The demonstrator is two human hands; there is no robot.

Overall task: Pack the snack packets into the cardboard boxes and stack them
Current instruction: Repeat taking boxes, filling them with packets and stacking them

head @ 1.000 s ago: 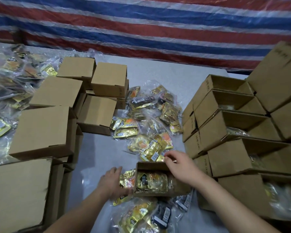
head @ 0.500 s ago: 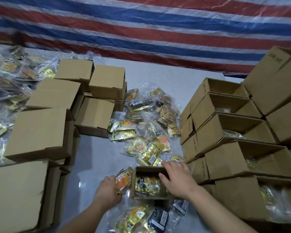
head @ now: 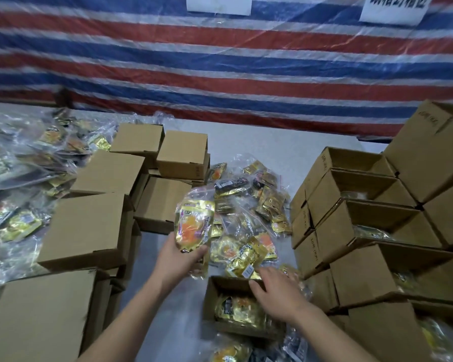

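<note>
**Left hand lifts a snack bag above the open box**

The left hand [head: 179,259] grips a clear bag of gold and orange snack packets [head: 195,226] by its lower end, fingers curled round it, and holds it upright above the worktop [head: 259,142], at about 11 o'clock from the open box.

That small open cardboard box [head: 212,299] sits near the bottom centre of the view, at 6 o'clock from the loose pile. It already holds a gold packet [head: 237,309] lying flat inside. The right hand [head: 277,293] rests on the box's far right rim with fingers spread and fairly straight, closing on nothing.

The loose pile of bagged snack packets [head: 251,205] lies in the middle of the grey worktop, at 12 o'clock from the open box. More bags [head: 236,351] lie at 6 o'clock, just beside the box's near wall.

At 9 o'clock stands a cluster of closed cardboard boxes [head: 89,226], some stacked on each other. Beyond them, at 10 o'clock, a larger heap of bagged packets [head: 24,165] spreads to the left edge.

At 3 o'clock a stack of open boxes [head: 356,231] lies tipped on their sides, with bags showing inside several. Closed boxes [head: 429,152] sit at 2 o'clock above them.

A red, white and blue striped tarp [head: 220,74] hangs behind the worktop, with two white paper signs [head: 219,3] at its top.
</note>
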